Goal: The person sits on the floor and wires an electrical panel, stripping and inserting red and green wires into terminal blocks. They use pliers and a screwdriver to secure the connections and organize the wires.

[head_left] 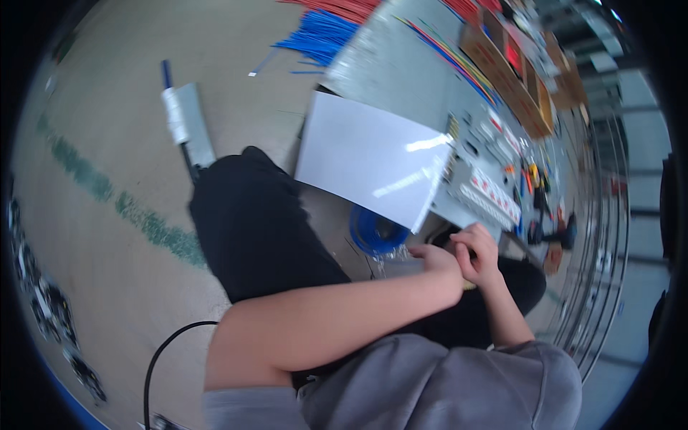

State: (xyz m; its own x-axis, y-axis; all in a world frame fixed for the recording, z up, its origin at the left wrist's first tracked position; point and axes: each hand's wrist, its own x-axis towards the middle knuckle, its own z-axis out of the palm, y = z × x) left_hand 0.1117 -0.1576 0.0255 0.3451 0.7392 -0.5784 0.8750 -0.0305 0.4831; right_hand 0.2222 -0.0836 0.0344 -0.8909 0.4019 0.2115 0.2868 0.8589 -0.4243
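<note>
My hands meet above my lap at the lower right of the white panel. My left hand is bent at the wrist, one finger pointing left, and most of its fingers are hidden. Against it lies my right hand, its fingers curled in; whatever they may hold is hidden. A small yellowish thing shows just below the hands. Crumpled clear plastic hangs beside my left fingers, by a round blue tub. The glossy white panel lies at the edge of the grey table.
Blue wires and red wires lie at the far side. An open cardboard box, grey housings and hand tools stand on the right. A metal rack runs along the right; a grey plate is on the left.
</note>
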